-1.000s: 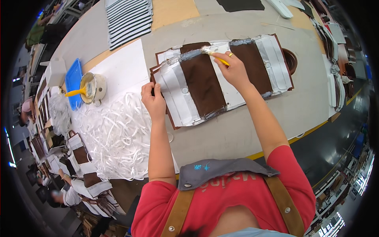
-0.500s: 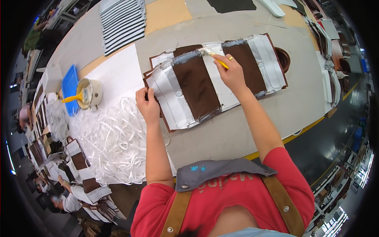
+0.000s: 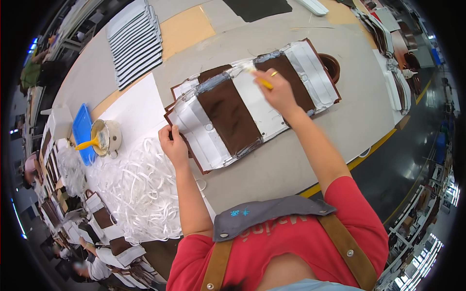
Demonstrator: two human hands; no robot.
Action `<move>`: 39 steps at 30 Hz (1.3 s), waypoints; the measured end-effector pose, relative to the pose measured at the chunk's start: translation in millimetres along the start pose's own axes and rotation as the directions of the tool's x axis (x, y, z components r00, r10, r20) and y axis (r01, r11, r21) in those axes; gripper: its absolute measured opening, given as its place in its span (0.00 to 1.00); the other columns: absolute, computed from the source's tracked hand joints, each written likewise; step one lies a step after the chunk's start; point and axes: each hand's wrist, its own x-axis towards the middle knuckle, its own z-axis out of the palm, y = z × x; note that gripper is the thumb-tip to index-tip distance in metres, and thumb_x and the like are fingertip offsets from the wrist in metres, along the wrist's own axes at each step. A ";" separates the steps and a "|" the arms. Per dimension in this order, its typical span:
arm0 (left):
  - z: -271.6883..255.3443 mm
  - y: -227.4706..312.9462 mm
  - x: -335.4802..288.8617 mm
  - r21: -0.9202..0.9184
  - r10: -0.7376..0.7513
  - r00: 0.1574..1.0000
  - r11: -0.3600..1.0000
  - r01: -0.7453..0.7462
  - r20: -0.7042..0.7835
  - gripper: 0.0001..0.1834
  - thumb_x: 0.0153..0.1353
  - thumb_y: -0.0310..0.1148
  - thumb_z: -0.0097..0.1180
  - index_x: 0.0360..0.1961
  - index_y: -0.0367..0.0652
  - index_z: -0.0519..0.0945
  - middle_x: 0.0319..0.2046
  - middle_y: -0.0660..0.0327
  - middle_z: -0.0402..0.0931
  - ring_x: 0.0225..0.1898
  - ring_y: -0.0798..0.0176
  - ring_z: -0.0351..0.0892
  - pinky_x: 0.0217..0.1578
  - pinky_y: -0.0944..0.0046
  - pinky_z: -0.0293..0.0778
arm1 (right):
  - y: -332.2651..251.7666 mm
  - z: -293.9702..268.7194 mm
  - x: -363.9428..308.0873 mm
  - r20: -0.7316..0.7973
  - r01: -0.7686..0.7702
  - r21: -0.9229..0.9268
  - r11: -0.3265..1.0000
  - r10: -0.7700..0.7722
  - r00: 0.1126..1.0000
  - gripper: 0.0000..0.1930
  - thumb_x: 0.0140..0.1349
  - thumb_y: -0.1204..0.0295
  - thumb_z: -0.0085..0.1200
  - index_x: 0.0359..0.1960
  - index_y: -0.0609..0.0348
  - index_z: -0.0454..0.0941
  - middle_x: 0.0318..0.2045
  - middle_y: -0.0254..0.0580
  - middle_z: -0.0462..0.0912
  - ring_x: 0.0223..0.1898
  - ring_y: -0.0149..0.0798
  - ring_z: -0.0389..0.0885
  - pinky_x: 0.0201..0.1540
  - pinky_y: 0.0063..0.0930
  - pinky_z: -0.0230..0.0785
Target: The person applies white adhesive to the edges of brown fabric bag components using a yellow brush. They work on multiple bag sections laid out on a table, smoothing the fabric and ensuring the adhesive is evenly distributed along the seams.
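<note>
Yellow-handled brush [image 3: 264,83], clenched in the right hand [image 3: 277,91], was up at the far edge of the brown-and-white panel [image 3: 250,102] on the grey table [image 3: 301,157], and the left hand [image 3: 173,148] pinched its left side, white strips [image 3: 143,189] heaped nearby

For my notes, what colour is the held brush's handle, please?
The handle is yellow, clearest in the head view.
</note>
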 end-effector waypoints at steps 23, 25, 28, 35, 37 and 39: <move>-1.5 -1.2 1.3 0.005 0.015 1.000 1.000 -0.015 0.009 0.08 0.56 0.28 0.50 0.26 0.32 0.70 0.29 0.59 0.67 0.33 0.62 0.65 0.39 0.68 0.63 | 63.8 -40.0 43.3 0.213 -0.165 -0.102 0.981 0.183 0.960 0.09 0.56 0.67 0.51 0.34 0.58 0.78 0.28 0.46 0.77 0.31 0.46 0.75 0.35 0.32 0.67; 0.3 -2.5 1.2 -0.019 0.011 1.000 1.000 -0.011 0.007 0.08 0.56 0.28 0.50 0.26 0.32 0.69 0.29 0.59 0.67 0.32 0.61 0.65 0.39 0.68 0.63 | 76.1 -49.9 59.3 0.231 -0.126 -0.263 0.957 0.189 0.954 0.09 0.56 0.67 0.50 0.33 0.59 0.78 0.29 0.47 0.78 0.32 0.48 0.76 0.36 0.33 0.67; -1.4 -6.5 0.3 -0.020 0.006 1.000 1.000 -0.006 0.000 0.08 0.56 0.27 0.50 0.27 0.32 0.69 0.29 0.59 0.67 0.32 0.61 0.65 0.39 0.67 0.63 | 71.8 -67.4 81.9 0.199 -0.092 -0.380 0.920 0.179 0.963 0.10 0.56 0.66 0.48 0.33 0.58 0.78 0.28 0.49 0.78 0.33 0.50 0.76 0.37 0.37 0.68; -0.7 -7.3 1.5 -0.022 0.024 1.000 0.999 -0.024 0.000 0.08 0.56 0.27 0.51 0.27 0.31 0.70 0.29 0.59 0.68 0.32 0.62 0.66 0.38 0.68 0.64 | 81.1 -58.4 72.2 0.057 -0.297 -0.389 0.872 0.345 0.937 0.13 0.54 0.62 0.50 0.31 0.58 0.79 0.25 0.51 0.79 0.31 0.49 0.78 0.35 0.36 0.69; 1.0 -3.2 1.4 -0.036 0.005 1.000 0.999 -0.005 0.001 0.08 0.56 0.27 0.51 0.27 0.31 0.70 0.29 0.59 0.68 0.32 0.62 0.66 0.38 0.68 0.64 | 89.4 -43.5 63.8 0.029 -0.332 -0.260 0.907 0.351 0.936 0.13 0.55 0.62 0.50 0.31 0.58 0.79 0.24 0.51 0.79 0.31 0.48 0.78 0.34 0.36 0.68; -1.1 -5.5 1.5 -0.026 0.002 1.000 1.000 -0.002 0.002 0.08 0.56 0.27 0.51 0.27 0.31 0.70 0.29 0.59 0.68 0.32 0.62 0.66 0.38 0.68 0.64 | 90.3 -39.6 69.8 -0.003 -0.446 -0.183 0.876 0.453 0.891 0.13 0.55 0.62 0.51 0.33 0.60 0.79 0.23 0.50 0.79 0.29 0.47 0.78 0.33 0.34 0.68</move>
